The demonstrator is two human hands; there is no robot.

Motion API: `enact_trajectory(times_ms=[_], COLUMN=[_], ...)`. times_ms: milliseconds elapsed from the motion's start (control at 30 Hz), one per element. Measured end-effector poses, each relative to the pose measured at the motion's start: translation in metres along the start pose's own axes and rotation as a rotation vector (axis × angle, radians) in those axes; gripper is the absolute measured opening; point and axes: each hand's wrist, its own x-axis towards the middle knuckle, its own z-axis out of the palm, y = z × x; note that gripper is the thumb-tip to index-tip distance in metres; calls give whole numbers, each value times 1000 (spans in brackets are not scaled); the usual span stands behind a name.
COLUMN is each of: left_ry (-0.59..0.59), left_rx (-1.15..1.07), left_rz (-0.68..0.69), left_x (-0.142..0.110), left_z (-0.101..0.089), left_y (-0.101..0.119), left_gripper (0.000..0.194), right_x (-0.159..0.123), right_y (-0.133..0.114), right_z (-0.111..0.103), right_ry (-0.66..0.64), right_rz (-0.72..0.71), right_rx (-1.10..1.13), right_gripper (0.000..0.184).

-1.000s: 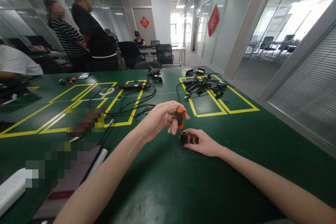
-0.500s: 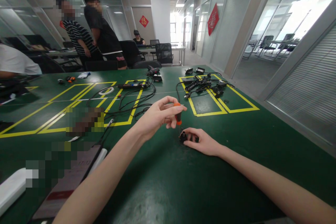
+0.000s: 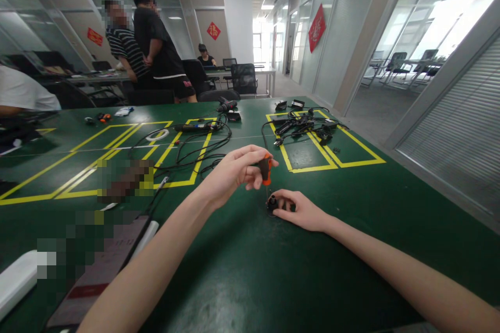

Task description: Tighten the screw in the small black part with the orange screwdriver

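Note:
My left hand (image 3: pixel 234 171) is closed round the orange handle of a small screwdriver (image 3: pixel 266 169), which stands upright with its tip down. Right below it sits a small black part (image 3: pixel 272 204) on the green table (image 3: pixel 242 270). My right hand (image 3: pixel 300 210) rests on the table with its fingers pinched on that black part, steadying it. The screwdriver's tip meets the top of the part.
Yellow tape boxes mark the table. Black cables (image 3: pixel 195 148) lie in the middle box and a pile of black adapters and cords (image 3: pixel 304 127) in the right one. A white device (image 3: pixel 19 278) lies at the near left. Two people (image 3: pixel 148 57) stand behind the table, office chairs (image 3: pixel 244 80) beyond.
The screwdriver has come down from a raised, tilted pose onto the black part, and my left fingers have shifted round its handle. The two standing people have moved right.

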Motion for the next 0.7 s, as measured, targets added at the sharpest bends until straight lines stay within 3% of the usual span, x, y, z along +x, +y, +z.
enact_trajectory(times_ms=[300, 567, 700], left_ry=[130, 36, 34], left_rx=[106, 42, 1], left_rz=[54, 4, -7], left_x=[0, 3, 4], left_z=[3, -2, -2], left_y=[-1, -4, -2], left_gripper=[35, 44, 38], right_x=[0, 0, 0], right_y=[1, -1, 1], right_z=[0, 0, 0], right_ry=[-5, -12, -1], right_rz=[1, 15, 12], right_rx=[3, 12, 10], right_gripper=[37, 36, 37])
